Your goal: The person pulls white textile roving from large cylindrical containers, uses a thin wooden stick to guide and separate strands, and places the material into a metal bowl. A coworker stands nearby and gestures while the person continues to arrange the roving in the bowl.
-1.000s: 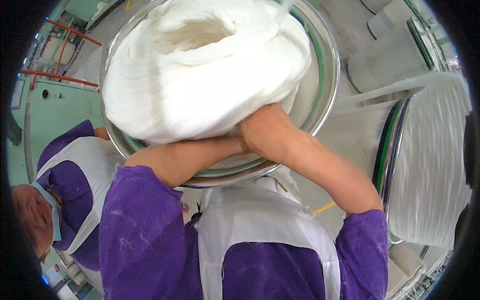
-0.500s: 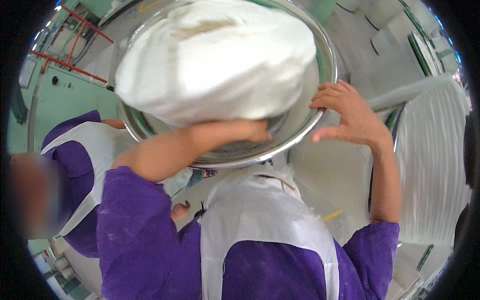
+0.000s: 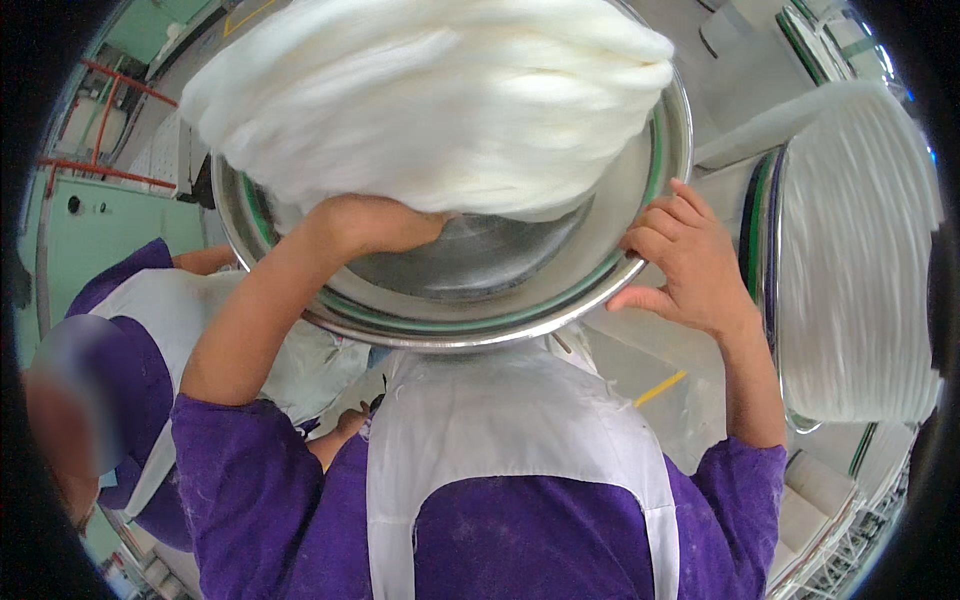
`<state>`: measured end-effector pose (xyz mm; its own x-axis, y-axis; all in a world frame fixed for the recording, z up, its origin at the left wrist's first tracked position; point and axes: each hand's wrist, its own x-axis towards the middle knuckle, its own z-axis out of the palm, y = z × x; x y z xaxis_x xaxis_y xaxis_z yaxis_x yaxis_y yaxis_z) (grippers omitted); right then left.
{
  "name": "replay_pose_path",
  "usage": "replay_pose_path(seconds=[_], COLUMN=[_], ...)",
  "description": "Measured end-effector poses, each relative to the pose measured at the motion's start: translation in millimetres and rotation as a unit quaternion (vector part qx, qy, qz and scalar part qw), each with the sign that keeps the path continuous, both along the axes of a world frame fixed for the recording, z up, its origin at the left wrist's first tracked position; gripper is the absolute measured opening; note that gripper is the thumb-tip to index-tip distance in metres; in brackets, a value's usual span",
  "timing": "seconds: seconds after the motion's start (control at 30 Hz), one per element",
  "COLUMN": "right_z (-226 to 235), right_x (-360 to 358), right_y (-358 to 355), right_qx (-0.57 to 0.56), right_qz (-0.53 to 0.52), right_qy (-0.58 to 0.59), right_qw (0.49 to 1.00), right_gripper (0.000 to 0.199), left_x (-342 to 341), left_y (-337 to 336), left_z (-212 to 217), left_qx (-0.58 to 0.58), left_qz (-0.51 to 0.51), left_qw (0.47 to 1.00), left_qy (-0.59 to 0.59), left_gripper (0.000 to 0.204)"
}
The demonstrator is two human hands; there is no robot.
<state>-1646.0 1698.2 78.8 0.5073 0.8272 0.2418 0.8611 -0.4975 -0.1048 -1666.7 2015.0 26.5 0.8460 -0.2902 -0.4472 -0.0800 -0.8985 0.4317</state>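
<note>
A big bundle of white fibre sliver (image 3: 430,110), in thick soft strands, fills the far part of a round can (image 3: 520,333) with a shiny metal rim and a green band inside. My left hand (image 3: 375,222) reaches over the near left rim, closed on the bundle's near edge; its fingertips are partly hidden in the fibre. My right hand (image 3: 685,260) grips the can's right rim, with fingers over the edge and thumb below. Between the bundle and the near wall the can's dark grey bottom (image 3: 470,260) shows.
At the right stands another can heaped with white sliver (image 3: 850,260). A co-worker in purple with a white apron (image 3: 200,310) stands close on my left. Beyond are a pale green cabinet (image 3: 110,235) and red rails (image 3: 110,172). More cans line the upper right.
My left hand has moved left and away from me along the bundle. The bundle has shifted farther off, baring more of the can's bottom. My right hand stays on the rim.
</note>
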Motion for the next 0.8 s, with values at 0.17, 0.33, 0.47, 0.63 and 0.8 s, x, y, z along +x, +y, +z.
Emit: replay_pose_path(seconds=[0.17,0.33,0.47,0.63,0.8], right_z=[-7,-4,-9,-28,-26], right_x=[-21,-26,27,63,55], right_y=[21,52,81,117,114], right_qx=[-0.018,-0.108,-0.281,-0.425,-0.398], right_qz=[-0.015,0.043,0.081,0.112,0.091], right_qy=[0.002,0.189,0.456,0.402,0.367], right_qw=[1.0,0.975,0.841,0.804,0.836], right_gripper=[0.059,0.064,0.075,0.074,0.067], left_x=[19,32,53,74,6], left_y=[23,57,65,47,20], left_z=[-14,-15,-14,-10,33], left_qx=[-0.046,0.099,-0.015,0.145,-0.018], left_qz=[0.028,-0.053,-0.125,-0.175,0.053], left_qw=[0.997,0.994,0.987,0.968,0.98], left_qy=[0.053,-0.005,-0.102,-0.108,-0.193], left_gripper=[0.057,0.07,0.058,0.034,0.019])
